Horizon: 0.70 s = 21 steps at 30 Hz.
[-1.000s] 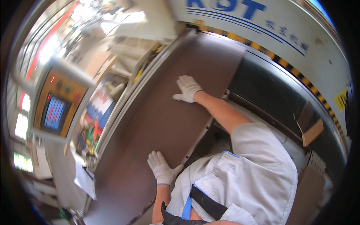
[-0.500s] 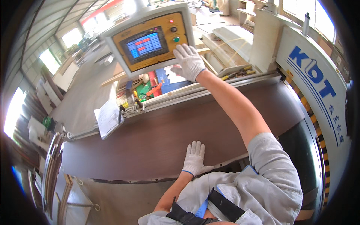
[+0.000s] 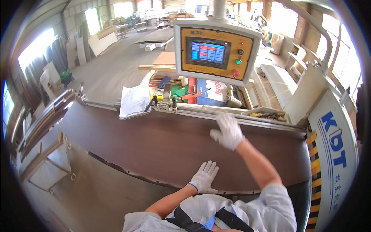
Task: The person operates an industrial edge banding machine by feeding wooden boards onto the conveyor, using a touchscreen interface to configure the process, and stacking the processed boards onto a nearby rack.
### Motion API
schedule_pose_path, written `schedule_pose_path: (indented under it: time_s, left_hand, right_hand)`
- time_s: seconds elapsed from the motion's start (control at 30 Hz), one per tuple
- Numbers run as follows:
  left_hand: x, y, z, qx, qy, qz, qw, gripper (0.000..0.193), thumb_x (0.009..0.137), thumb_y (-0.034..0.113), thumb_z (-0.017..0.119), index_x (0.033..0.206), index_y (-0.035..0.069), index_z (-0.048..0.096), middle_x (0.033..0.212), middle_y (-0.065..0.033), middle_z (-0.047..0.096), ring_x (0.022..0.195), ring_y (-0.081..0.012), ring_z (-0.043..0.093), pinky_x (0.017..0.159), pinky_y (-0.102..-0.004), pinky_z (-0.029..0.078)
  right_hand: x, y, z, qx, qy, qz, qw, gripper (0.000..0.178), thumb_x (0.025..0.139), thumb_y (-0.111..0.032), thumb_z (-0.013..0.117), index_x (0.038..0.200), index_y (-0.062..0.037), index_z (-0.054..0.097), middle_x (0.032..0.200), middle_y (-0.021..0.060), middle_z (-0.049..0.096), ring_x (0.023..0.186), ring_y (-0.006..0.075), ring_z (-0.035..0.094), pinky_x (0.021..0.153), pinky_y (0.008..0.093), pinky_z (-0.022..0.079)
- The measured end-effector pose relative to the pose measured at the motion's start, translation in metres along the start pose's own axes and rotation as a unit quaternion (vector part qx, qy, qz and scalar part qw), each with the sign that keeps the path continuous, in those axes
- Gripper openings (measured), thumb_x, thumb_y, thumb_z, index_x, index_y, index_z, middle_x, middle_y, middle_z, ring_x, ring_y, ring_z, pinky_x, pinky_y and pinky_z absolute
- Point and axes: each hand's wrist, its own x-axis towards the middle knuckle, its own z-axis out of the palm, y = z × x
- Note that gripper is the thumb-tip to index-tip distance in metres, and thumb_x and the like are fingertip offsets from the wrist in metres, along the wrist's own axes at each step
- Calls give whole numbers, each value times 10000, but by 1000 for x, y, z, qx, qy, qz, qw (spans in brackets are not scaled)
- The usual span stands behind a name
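My left hand (image 3: 203, 178), in a white knitted glove, lies flat near the front edge of a long dark brown machine table (image 3: 154, 139), its fingers spread. Also gloved, my right hand (image 3: 228, 131) is over the far side of that table close to a metal rail (image 3: 255, 120); its fingers are stretched out, slightly blurred, and nothing is in it. Beyond it stands a control panel (image 3: 216, 52) with a yellow face, a lit blue and red screen, a black knob, a green button and a red knob.
Papers on a clipboard (image 3: 134, 101) rest by the rail. Behind it lie a phone (image 3: 164, 82), orange-handled pliers (image 3: 191, 95) and a power tool (image 3: 232, 98). At right rises a white machine housing (image 3: 332, 154) beside a yellow-black striped strip (image 3: 315, 166). Boards (image 3: 46, 150) are stacked at left.
My right hand has come away from the control panel's buttons and back over the table. My left hand stays flat on it. The whole view has turned toward the left and up.
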Motion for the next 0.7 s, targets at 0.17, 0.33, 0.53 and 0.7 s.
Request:
schedule_pose_path:
  time_s: [0.17, 0.33, 0.53, 0.7]
  left_hand:
    - [-3, -1, 0, -38, 25, 2, 999, 1183, 800, 710, 754, 1594, -94, 403, 1687, -333, 342, 1607, -492, 247, 1330, -570, 158]
    - [-4, 2, -3, -39, -3, 1, 999, 1171, 804, 671, 773, 1604, -91, 384, 1705, -334, 298, 1618, -487, 221, 1332, -570, 155]
    - [-10, 0, 5, -35, 12, 11, 999, 1122, 842, 632, 771, 1610, -85, 377, 1706, -316, 312, 1615, -477, 237, 1337, -547, 164]
    - [-31, 11, 29, -155, 69, -15, 985, 877, 909, 473, 777, 1550, -54, 492, 1636, -284, 443, 1566, -448, 350, 1294, -526, 289]
  right_hand:
    - [-175, -23, 35, 35, -142, 229, 962, 845, 913, -497, 754, 1487, 79, 524, 1598, 313, 467, 1518, 467, 395, 1269, 530, 307]
    - [-303, -27, 8, -37, -106, 377, 920, 867, 876, -415, 790, 1509, 103, 503, 1633, 337, 423, 1539, 491, 368, 1298, 553, 252]
    - [-312, -34, 17, -68, -52, 381, 921, 822, 903, -443, 752, 1481, 107, 550, 1624, 302, 464, 1536, 466, 394, 1303, 547, 254]
    - [-314, -38, 21, -67, -29, 376, 924, 766, 915, -431, 740, 1457, 88, 585, 1592, 290, 505, 1519, 455, 418, 1296, 547, 268]
